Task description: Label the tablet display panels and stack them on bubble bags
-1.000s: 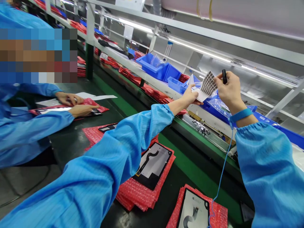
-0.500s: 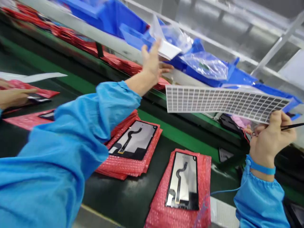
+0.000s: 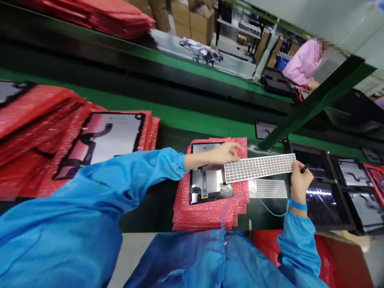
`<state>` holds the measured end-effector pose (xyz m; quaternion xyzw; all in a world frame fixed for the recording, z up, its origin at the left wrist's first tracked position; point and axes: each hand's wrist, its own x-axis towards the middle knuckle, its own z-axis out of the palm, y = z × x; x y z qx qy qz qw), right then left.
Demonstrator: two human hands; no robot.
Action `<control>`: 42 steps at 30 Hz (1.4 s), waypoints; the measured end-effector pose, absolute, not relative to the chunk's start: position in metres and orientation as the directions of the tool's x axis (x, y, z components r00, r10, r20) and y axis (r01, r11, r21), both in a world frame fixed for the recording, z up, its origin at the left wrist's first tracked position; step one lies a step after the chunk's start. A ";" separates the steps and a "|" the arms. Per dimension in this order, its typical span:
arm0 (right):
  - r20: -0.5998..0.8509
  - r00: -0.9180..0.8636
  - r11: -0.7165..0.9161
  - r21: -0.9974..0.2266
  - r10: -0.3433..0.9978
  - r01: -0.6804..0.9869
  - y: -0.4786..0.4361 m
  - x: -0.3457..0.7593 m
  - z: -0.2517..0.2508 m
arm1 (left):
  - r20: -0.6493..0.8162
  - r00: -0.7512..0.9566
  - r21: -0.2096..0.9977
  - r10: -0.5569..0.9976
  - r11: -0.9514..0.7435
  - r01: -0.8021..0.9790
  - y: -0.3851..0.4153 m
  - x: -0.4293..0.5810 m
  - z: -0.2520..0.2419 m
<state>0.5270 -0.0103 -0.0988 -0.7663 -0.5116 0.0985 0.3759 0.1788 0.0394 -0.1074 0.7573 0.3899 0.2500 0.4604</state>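
Observation:
My right hand (image 3: 300,182) is closed on the right end of a long white sheet of small grey grid-printed labels (image 3: 260,168). A thin black tool (image 3: 305,168) also sticks out of its fingers; its kind is unclear. My left hand (image 3: 225,153) is at the sheet's upper left edge, its fingers loosely bent and apart; whether they touch the sheet is unclear. Below it, a tablet screen panel (image 3: 214,182) with a ribbon cable lies back side up on a stack of red bubble-wrap bags (image 3: 204,218). The sheet's left end covers part of the panel.
A second label sheet (image 3: 271,189) lies on the dark bench beneath the held one. More bagged panels (image 3: 111,134) are stacked at left; dark-framed screens (image 3: 324,200) lie at right. A green post (image 3: 318,102) slants up. A person in pink (image 3: 303,62) works beyond it.
My view has swung down and right. My left hand has come from the blue bins to the label sheet, and the sheet is now low over the panel, still in my right hand.

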 end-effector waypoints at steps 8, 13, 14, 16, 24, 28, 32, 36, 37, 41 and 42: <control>0.339 0.550 -0.428 -0.373 0.763 0.823 -0.015 0.584 -0.123 | 0.187 0.693 0.665 0.696 -0.609 0.432 0.039 0.232 -0.134; 0.534 0.302 -0.142 -0.319 0.790 0.937 -0.027 0.556 -0.143 | 0.068 0.770 0.340 0.634 -0.740 0.580 0.019 0.227 -0.150; 0.496 0.207 -0.053 -0.307 0.843 0.950 -0.029 0.544 -0.146 | 0.048 0.769 0.286 0.637 -0.747 0.600 0.017 0.225 -0.151; 0.332 0.013 0.096 -0.307 0.943 0.947 -0.031 0.519 -0.152 | 0.042 0.765 0.260 0.642 -0.747 0.612 0.016 0.220 -0.151; 0.016 -0.133 0.133 -0.238 0.991 0.962 -0.029 0.463 -0.167 | 0.104 0.779 0.392 0.619 -0.745 0.540 0.020 0.185 -0.152; 0.010 -0.204 0.201 -0.238 0.979 0.950 -0.030 0.448 -0.165 | 0.150 0.779 0.430 0.608 -0.750 0.503 0.016 0.175 -0.154; 0.010 -0.213 0.209 -0.240 0.977 0.948 -0.034 0.437 -0.166 | 0.155 0.780 0.400 0.606 -0.761 0.512 0.007 0.175 -0.152; 0.040 -0.199 0.202 -0.269 0.979 0.942 -0.035 0.441 -0.164 | 0.186 0.783 0.380 0.593 -0.779 0.499 0.011 0.177 -0.137; 0.071 -0.195 0.207 -0.292 0.978 0.934 -0.033 0.443 -0.163 | 0.193 0.774 0.399 0.603 -0.769 0.500 0.019 0.180 -0.131; 0.245 -0.106 0.201 -0.403 0.964 0.893 -0.017 0.445 -0.159 | 0.042 0.450 0.530 0.892 -0.401 0.747 0.094 0.196 -0.102; 0.277 -0.077 0.195 -0.428 0.958 0.883 -0.012 0.443 -0.160 | -0.050 0.285 0.551 0.957 -0.211 0.807 0.120 0.201 -0.096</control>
